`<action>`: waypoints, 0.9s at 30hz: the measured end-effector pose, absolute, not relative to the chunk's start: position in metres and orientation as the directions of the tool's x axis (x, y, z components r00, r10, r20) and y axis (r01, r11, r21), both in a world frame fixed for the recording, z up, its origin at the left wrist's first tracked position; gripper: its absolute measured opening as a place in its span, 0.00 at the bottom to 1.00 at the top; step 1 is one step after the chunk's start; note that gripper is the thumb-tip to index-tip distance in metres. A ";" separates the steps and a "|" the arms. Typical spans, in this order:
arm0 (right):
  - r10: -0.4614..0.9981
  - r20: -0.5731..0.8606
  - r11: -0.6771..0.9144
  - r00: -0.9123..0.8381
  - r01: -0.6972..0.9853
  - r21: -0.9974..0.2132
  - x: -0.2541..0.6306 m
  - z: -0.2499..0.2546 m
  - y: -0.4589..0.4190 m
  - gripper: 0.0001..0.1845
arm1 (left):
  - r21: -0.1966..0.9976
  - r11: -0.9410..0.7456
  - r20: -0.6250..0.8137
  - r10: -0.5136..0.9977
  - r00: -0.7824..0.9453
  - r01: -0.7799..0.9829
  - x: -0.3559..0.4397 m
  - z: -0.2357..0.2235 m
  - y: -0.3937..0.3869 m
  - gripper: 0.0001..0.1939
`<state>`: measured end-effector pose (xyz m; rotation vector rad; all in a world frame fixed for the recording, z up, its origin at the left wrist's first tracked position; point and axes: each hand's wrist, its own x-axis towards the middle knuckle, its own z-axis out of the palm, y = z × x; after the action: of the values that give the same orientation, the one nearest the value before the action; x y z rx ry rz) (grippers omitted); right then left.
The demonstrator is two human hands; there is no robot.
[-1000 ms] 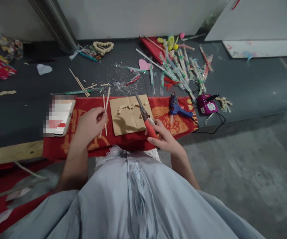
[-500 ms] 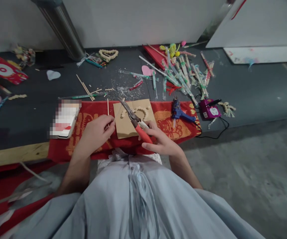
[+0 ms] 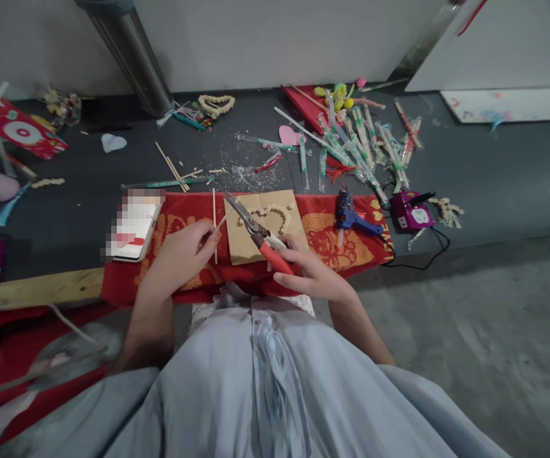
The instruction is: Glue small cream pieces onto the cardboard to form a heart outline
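Observation:
My left hand (image 3: pixel 182 256) is closed in a pinch on a thin wooden stick (image 3: pixel 220 224), which slants up toward the pliers. My right hand (image 3: pixel 309 270) grips pliers (image 3: pixel 254 228) by their red and white handles, jaws pointing up and left. The jaw tips are close to the stick's upper end; whether they touch I cannot tell. Beneath the pliers lies a square of brown cardboard (image 3: pixel 243 245) bearing a heart outline (image 3: pixel 281 219) of small pale pieces, partly hidden. Another thin stick (image 3: pixel 214 202) rests upright in view on the red towel (image 3: pixel 193 222), beside the cardboard.
A phone (image 3: pixel 136 232) lies at the towel's left. On the right are a blue glue gun (image 3: pixel 358 222) and a purple box (image 3: pixel 412 211). Wrapped sticks (image 3: pixel 351 146), loose sticks (image 3: pixel 172 164), crumbs and a finished-looking heart (image 3: pixel 216 105) spread behind. A metal post (image 3: pixel 134 60) stands at the back.
The view has shifted slightly, so the scene sits farther right. Relative to the cardboard, the pliers' tips have moved left. The stick in my left hand shows more clearly.

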<state>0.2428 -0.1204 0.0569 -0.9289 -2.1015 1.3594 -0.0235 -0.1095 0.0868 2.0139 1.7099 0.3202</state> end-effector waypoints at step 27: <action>0.702 0.007 0.245 -0.712 0.232 -0.941 0.236 0.051 -0.124 0.16 | 0.830 -0.127 0.161 0.987 -0.014 0.543 -0.002 0.060 -0.107 0.10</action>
<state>0.2359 -0.1236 0.0512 -0.8523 -2.0936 1.4688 -0.0019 -0.1071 0.0601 1.7171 1.5943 1.0418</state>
